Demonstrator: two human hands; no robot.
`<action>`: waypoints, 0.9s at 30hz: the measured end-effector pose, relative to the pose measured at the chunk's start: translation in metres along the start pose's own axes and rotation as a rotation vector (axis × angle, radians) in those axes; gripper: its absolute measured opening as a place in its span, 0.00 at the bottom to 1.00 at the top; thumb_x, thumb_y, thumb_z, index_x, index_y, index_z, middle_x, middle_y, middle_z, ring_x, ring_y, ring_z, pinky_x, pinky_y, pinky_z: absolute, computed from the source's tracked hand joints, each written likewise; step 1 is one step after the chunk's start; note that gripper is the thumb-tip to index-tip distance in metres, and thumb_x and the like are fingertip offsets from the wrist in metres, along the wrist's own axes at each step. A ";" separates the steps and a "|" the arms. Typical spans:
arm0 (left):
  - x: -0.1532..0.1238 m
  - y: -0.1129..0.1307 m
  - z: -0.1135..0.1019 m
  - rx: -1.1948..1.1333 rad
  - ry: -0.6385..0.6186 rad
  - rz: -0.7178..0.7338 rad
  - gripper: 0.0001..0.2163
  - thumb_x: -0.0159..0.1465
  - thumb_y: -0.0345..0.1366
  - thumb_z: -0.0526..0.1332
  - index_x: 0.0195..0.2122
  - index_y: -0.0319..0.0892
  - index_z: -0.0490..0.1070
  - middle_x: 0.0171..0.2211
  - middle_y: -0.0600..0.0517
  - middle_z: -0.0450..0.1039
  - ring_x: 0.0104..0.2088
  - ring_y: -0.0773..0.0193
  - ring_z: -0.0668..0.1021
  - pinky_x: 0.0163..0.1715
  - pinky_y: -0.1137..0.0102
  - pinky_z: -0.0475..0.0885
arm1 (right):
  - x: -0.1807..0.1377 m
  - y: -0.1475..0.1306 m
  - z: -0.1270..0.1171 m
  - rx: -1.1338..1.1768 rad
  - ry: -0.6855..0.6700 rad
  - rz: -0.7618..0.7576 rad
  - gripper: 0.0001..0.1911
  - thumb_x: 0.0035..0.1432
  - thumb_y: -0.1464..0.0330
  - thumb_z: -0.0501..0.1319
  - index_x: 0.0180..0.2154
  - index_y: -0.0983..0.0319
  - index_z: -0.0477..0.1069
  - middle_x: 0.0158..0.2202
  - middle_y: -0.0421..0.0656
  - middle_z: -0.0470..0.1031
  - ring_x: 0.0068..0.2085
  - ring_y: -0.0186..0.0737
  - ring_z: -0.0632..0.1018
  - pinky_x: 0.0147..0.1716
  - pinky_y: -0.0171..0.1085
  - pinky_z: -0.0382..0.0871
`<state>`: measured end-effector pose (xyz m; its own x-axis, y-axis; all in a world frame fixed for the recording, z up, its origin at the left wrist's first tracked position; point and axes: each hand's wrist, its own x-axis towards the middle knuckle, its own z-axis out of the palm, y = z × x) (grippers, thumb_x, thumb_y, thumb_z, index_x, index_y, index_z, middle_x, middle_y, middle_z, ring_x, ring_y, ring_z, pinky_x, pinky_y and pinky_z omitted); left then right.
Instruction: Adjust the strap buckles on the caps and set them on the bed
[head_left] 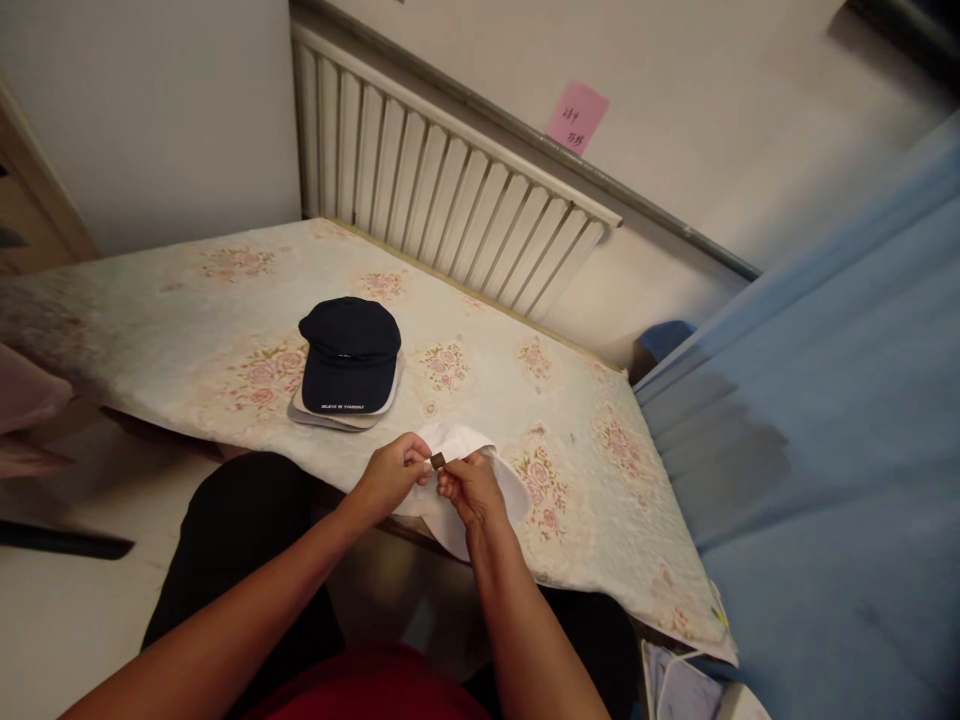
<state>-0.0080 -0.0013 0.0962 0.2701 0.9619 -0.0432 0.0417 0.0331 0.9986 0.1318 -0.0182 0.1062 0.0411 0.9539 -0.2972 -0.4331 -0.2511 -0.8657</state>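
- Two hands work close together over the white cap, at the near edge of the tabletop.
- Left hand: thumb and fingers pinched on the left side of a small brown tab.
- Right hand: fingers closed on the tab's right side; what the hidden fingers hold cannot be told.
- White cap: beneath and between the hands, partly over the edge; in my judgement, it needs support against slipping.
- Handling, as judged: keep both pinches light and level, hold the tab flat and avoid pulling the cloth out of shape.
- Dark cap: left of the hands, on top of paler caps; lettering on its brim.
- Containers: none identified; a pale blue item lies lower right, contents not determinable.
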 end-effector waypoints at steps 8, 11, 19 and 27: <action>-0.013 0.013 -0.010 0.229 0.254 0.156 0.07 0.53 0.38 0.61 0.32 0.43 0.70 0.33 0.51 0.73 0.36 0.59 0.74 0.40 0.66 0.66 | 0.003 -0.002 -0.004 0.035 -0.001 0.003 0.09 0.35 0.74 0.65 0.24 0.65 0.67 0.13 0.36 0.69 0.14 0.27 0.67 0.13 0.26 0.63; -0.031 0.016 -0.016 0.199 0.246 0.118 0.08 0.57 0.42 0.58 0.30 0.43 0.70 0.29 0.52 0.72 0.32 0.60 0.73 0.36 0.67 0.66 | 0.004 -0.003 -0.007 0.049 0.005 -0.006 0.09 0.35 0.74 0.65 0.23 0.64 0.67 0.14 0.35 0.69 0.14 0.27 0.67 0.13 0.26 0.63; -0.065 -0.024 -0.006 -0.714 -0.255 -0.500 0.25 0.61 0.54 0.55 0.47 0.36 0.68 0.40 0.40 0.77 0.40 0.54 0.78 0.46 0.60 0.68 | 0.005 -0.004 -0.007 0.057 0.011 -0.010 0.10 0.35 0.74 0.66 0.22 0.64 0.65 0.14 0.35 0.69 0.14 0.27 0.68 0.13 0.26 0.62; -0.053 -0.001 0.001 -1.152 0.018 -0.666 0.22 0.65 0.49 0.48 0.50 0.38 0.70 0.53 0.37 0.70 0.55 0.52 0.71 0.52 0.56 0.67 | 0.001 -0.008 -0.008 0.055 -0.015 -0.009 0.08 0.37 0.74 0.66 0.23 0.65 0.67 0.13 0.35 0.69 0.14 0.28 0.68 0.14 0.26 0.63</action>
<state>-0.0212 -0.0529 0.0977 0.5034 0.6754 -0.5389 -0.6749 0.6968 0.2429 0.1428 -0.0171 0.1095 0.0318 0.9585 -0.2832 -0.4816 -0.2336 -0.8447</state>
